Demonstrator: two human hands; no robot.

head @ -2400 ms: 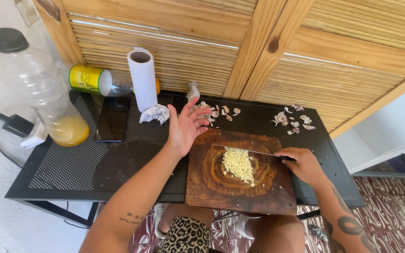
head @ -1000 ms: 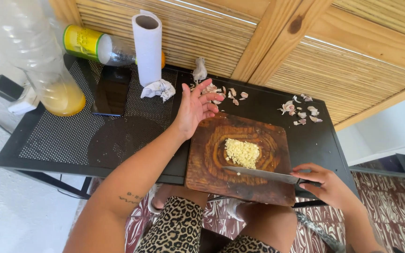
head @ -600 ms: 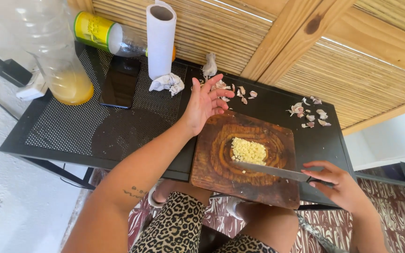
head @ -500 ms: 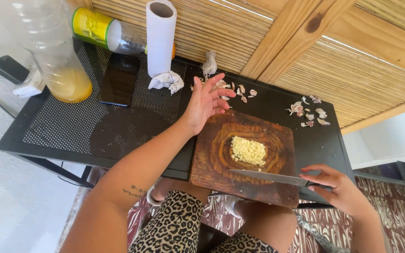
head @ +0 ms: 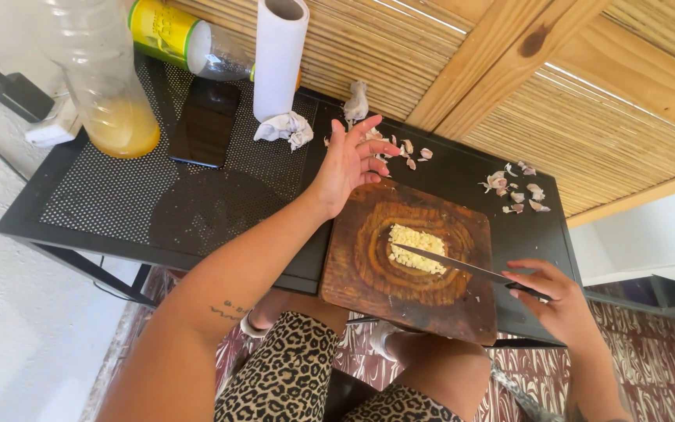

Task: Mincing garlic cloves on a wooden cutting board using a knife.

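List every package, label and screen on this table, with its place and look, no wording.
Bottle label: yellow and green band on the clear bottle lying at the back left.
Phone: flat black rectangle, screen dark, back left of the table.
Plastic bottle: clear, upright, yellow liquid, far left, no label seen.

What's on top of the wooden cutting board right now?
A small pile of chopped garlic lies mid-board on the cutting board, with the knife blade across it, held by the right hand. Garlic under the blade is hidden.

The right hand (head: 556,301) holds a knife (head: 451,264) on chopped garlic (head: 417,248) atop a wooden cutting board (head: 353,266); the left hand (head: 349,160) hovers spread above the counter (head: 103,203).
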